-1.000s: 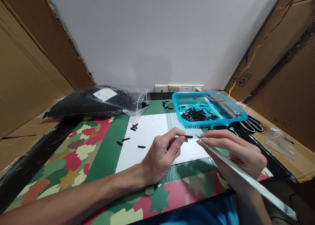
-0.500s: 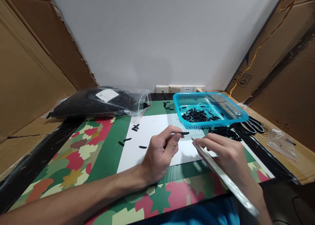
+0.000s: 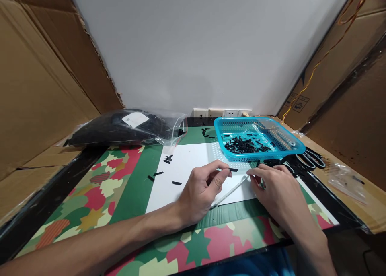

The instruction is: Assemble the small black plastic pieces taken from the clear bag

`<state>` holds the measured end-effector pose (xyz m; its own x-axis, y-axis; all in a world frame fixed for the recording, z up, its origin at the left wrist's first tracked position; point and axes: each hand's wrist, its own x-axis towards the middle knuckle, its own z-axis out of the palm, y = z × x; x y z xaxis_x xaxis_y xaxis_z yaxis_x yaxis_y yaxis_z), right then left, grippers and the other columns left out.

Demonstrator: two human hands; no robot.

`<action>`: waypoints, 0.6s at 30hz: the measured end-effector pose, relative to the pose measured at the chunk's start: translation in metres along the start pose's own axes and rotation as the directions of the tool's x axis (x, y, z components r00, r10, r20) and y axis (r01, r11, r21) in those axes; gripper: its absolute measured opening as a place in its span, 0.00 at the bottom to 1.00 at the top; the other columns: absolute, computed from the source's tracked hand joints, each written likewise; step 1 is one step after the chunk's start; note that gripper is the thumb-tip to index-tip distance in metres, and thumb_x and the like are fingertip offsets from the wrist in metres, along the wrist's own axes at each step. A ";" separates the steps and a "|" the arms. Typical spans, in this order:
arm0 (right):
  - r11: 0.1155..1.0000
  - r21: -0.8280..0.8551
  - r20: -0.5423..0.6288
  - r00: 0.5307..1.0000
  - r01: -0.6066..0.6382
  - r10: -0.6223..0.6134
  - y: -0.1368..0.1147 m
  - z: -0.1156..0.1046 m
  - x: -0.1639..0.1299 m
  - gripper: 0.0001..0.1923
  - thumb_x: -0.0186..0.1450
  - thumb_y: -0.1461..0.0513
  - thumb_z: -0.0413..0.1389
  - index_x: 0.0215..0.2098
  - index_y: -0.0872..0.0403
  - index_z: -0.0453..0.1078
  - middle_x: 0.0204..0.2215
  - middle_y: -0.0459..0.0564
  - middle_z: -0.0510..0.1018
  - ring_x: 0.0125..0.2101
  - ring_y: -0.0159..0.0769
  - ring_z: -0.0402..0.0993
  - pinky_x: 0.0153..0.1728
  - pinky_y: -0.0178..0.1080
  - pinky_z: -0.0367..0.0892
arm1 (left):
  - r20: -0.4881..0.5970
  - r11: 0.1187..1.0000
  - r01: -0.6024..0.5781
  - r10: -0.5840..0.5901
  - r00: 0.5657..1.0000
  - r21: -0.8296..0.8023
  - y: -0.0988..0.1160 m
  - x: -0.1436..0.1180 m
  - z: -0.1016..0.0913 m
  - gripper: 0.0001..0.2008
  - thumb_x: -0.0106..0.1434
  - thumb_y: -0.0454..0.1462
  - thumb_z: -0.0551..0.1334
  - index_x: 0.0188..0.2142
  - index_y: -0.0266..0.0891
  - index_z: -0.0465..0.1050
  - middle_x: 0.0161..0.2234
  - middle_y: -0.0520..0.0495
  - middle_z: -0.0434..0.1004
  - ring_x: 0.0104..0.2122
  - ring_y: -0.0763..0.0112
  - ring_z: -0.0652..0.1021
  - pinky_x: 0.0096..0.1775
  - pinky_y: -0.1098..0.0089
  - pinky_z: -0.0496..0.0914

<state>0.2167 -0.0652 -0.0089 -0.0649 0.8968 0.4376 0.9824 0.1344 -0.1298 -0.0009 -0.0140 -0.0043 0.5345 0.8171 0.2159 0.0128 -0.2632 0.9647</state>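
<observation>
My left hand [image 3: 205, 187] is closed, with thumb and forefinger pinching a small black strip [image 3: 233, 169] whose end points right. Across from it, my right hand [image 3: 277, 187] has its fingers bent around one end of a slim white stick-like tool [image 3: 230, 192]. The tool slants down and left from those fingertips, over the white sheet [image 3: 193, 159], its lower end beside my left wrist. Its pointed tip does not show. Several loose black strips [image 3: 177, 183] lie at the sheet's left side.
Behind my hands stands a blue basket [image 3: 259, 157] with many black strips inside. A clear bag of black material [image 3: 111, 129] lies back left. Black-handled scissors [image 3: 312, 158] and a small plastic bag [image 3: 346, 181] are at right. Cardboard walls [image 3: 45, 54] flank the table.
The white tool has swung from pointing down-right under my right hand to slanting down-left from its fingertips. My left hand still pinches the black strip. The view has shifted slightly.
</observation>
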 end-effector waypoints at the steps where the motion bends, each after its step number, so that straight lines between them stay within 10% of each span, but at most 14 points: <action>1: 0.992 0.126 0.020 1.000 0.000 -0.002 -0.002 -0.003 0.000 0.11 0.67 0.68 0.61 0.41 0.48 0.83 0.26 0.44 0.82 0.26 0.41 0.75 0.34 0.43 0.66 | 0.010 1.000 0.014 -0.014 1.000 0.028 0.001 0.000 0.000 0.17 0.76 0.49 0.59 0.39 0.37 0.74 0.22 0.59 0.56 0.21 0.79 0.59 0.24 0.74 0.54; 6: 0.693 0.716 -0.080 0.996 0.089 -0.045 -0.019 -0.016 -0.005 0.10 0.72 0.62 0.63 0.51 0.45 0.79 0.38 0.42 0.87 0.34 0.34 0.84 0.36 0.33 0.77 | 0.051 0.996 -0.012 0.007 0.999 0.084 0.005 -0.001 0.000 0.18 0.76 0.47 0.59 0.40 0.36 0.79 0.24 0.57 0.62 0.23 0.79 0.61 0.26 0.73 0.56; 10: 0.696 0.691 -0.288 0.958 0.194 0.018 -0.024 -0.015 -0.007 0.08 0.71 0.67 0.63 0.45 0.48 0.80 0.37 0.43 0.88 0.33 0.33 0.86 0.36 0.31 0.78 | 0.076 0.999 -0.026 0.024 0.997 0.032 0.005 -0.002 -0.001 0.17 0.75 0.46 0.60 0.41 0.35 0.80 0.22 0.58 0.60 0.22 0.79 0.58 0.25 0.72 0.54; 14: 0.685 0.714 -0.211 0.977 0.143 0.017 -0.019 -0.014 -0.005 0.08 0.71 0.66 0.63 0.47 0.49 0.80 0.36 0.45 0.87 0.32 0.33 0.85 0.23 0.28 0.75 | 0.110 1.000 -0.006 0.009 0.994 -0.028 0.001 -0.003 -0.003 0.18 0.75 0.47 0.60 0.43 0.35 0.80 0.21 0.59 0.58 0.22 0.79 0.57 0.25 0.73 0.53; 18: 0.613 0.770 -0.177 0.982 0.175 -0.059 -0.016 -0.019 -0.005 0.07 0.71 0.67 0.63 0.42 0.48 0.80 0.35 0.43 0.86 0.33 0.32 0.84 0.36 0.31 0.80 | 0.132 0.997 -0.004 0.014 0.991 -0.078 -0.001 -0.004 -0.002 0.18 0.74 0.47 0.62 0.43 0.34 0.81 0.21 0.58 0.58 0.23 0.79 0.58 0.25 0.73 0.53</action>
<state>0.2047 -0.0797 0.0083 -0.0906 0.7986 0.5949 0.4559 0.5644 -0.6882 -0.0044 -0.0160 -0.0054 0.6416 0.7384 0.2076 -0.0554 -0.2253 0.9727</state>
